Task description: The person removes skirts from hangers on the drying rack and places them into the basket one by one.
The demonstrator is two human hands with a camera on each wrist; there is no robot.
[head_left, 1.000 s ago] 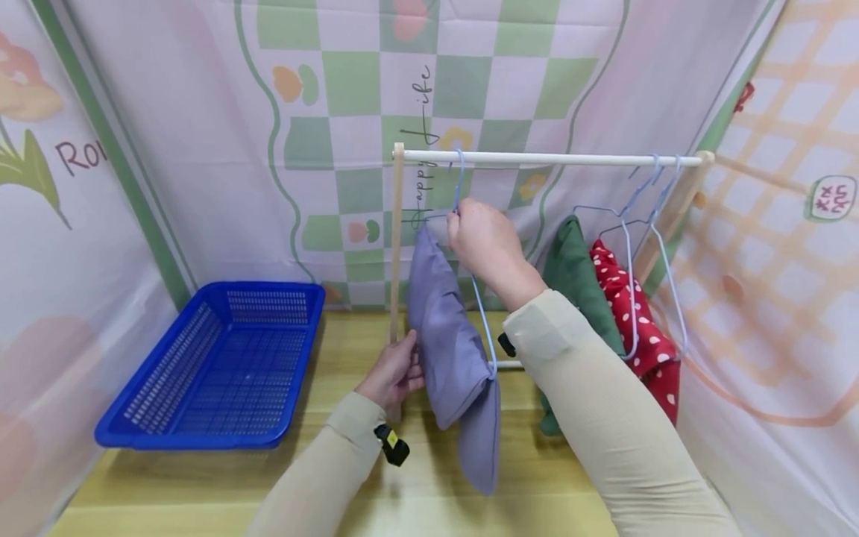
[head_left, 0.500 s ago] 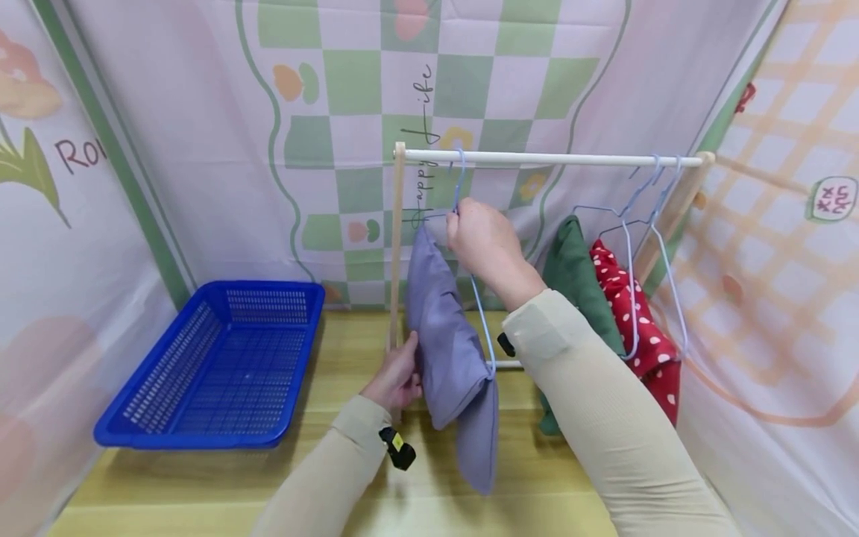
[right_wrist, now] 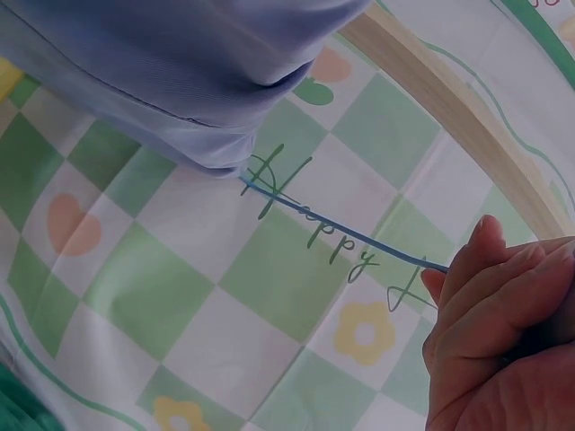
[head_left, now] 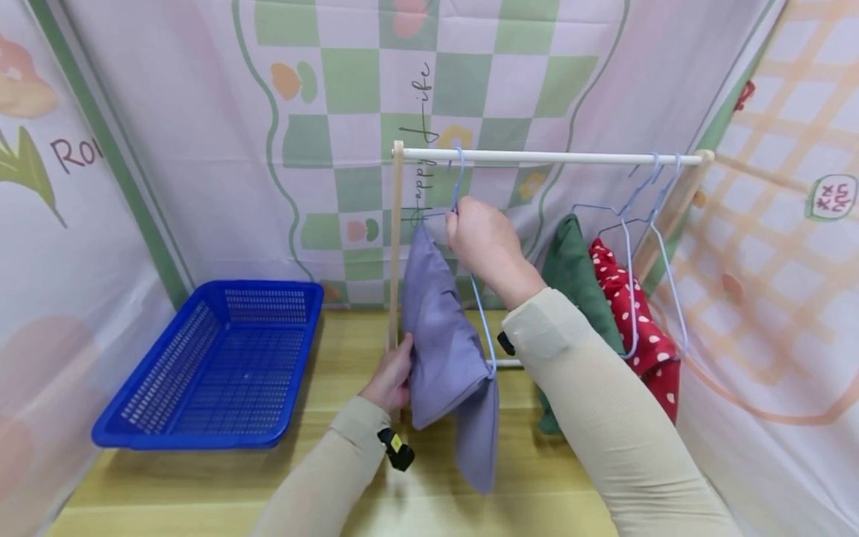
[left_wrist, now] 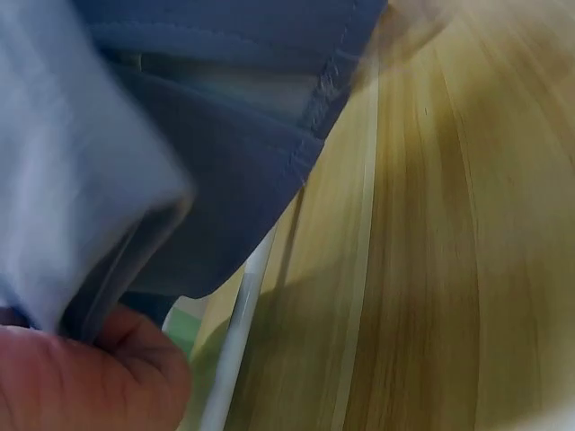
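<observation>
A folded purple garment (head_left: 443, 328) drapes over the bar of a light blue hanger (head_left: 484, 321), whose hook sits over the white rail (head_left: 550, 157). My right hand (head_left: 488, 250) grips this hanger just below its hook; in the right wrist view, curled fingers (right_wrist: 485, 314) close round the blue wire. My left hand (head_left: 391, 377) is at the garment's left side, beside the rack's wooden post (head_left: 396, 246). In the left wrist view, its thumb and fingers (left_wrist: 135, 377) pinch the hem of the purple cloth (left_wrist: 81, 180). Part of the hanger is hidden behind the right hand.
Further right on the rail hang a green garment (head_left: 579, 276) and a red polka-dot one (head_left: 634, 313), each on a blue hanger. A blue plastic basket (head_left: 312, 321) stands left on the wooden table (head_left: 349, 447). Printed cloth walls enclose the back and sides.
The purple garment's left side has shifted a little to the left and spread wider, with my left hand at its edge. My right hand stays at the hanger.
</observation>
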